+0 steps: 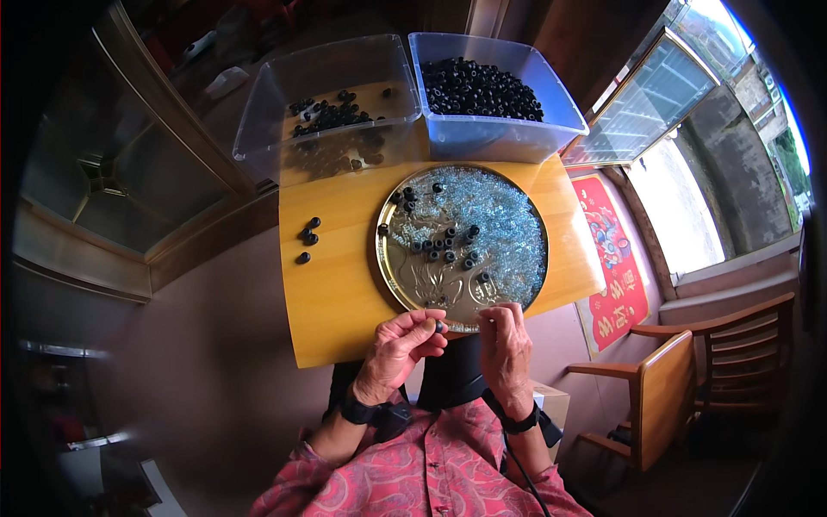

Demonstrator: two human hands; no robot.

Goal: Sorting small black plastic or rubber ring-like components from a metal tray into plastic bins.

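Over the tray's near edge, my left hand (396,351) pinches a small black bead (439,327) between thumb and fingertips. Just to its right, my right hand (507,351) is closed with its fingertips together; whatever they hold is too small or hidden to name. Beyond both hands lies a round, shiny metal tray (413,284). Tiny clear, bluish glittering pieces (510,226) cover its right and far parts. Several black beads (449,256), some showing holes, are scattered in its middle and at its far left.
The tray rests on a yellow wooden table (332,319), with several loose black beads (304,258) at left. Behind stand two clear plastic bins: the left bin (258,112) has some black beads, the right bin (500,129) many. A wooden chair (663,401) is at right, below an open window (646,99).
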